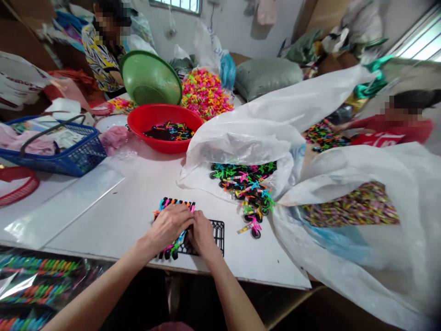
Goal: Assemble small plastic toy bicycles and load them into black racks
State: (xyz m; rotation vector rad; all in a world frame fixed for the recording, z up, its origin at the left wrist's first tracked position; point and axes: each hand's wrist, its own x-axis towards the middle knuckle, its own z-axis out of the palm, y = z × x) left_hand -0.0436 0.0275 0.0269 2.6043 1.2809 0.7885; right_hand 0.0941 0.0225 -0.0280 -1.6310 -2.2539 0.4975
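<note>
A black plastic grid tray [219, 234] lies near the table's front edge. Rows of small coloured plastic pieces with black parts [168, 253] fill its left portion, while bare grid shows at the right. My left hand [175, 221] arches over the filled rows, its fingers bent together towards the middle of the tray. Right beside it, my right hand [202, 230] has its fingers closed close to the left fingertips. Whatever the fingers pinch is hidden. Small toys with black wheels and coloured frames [253, 193] spill from a white plastic sack [234, 133] to the right.
A red basin [138, 124] with black and coloured pieces stands behind, under a tilted green basin [151, 78]. A blue basket [86, 151] is at left. Another sack [344, 174] holds many small yellowish-pink pieces. Packed rows [41, 289] lie lower left. Two people [103, 59] work nearby.
</note>
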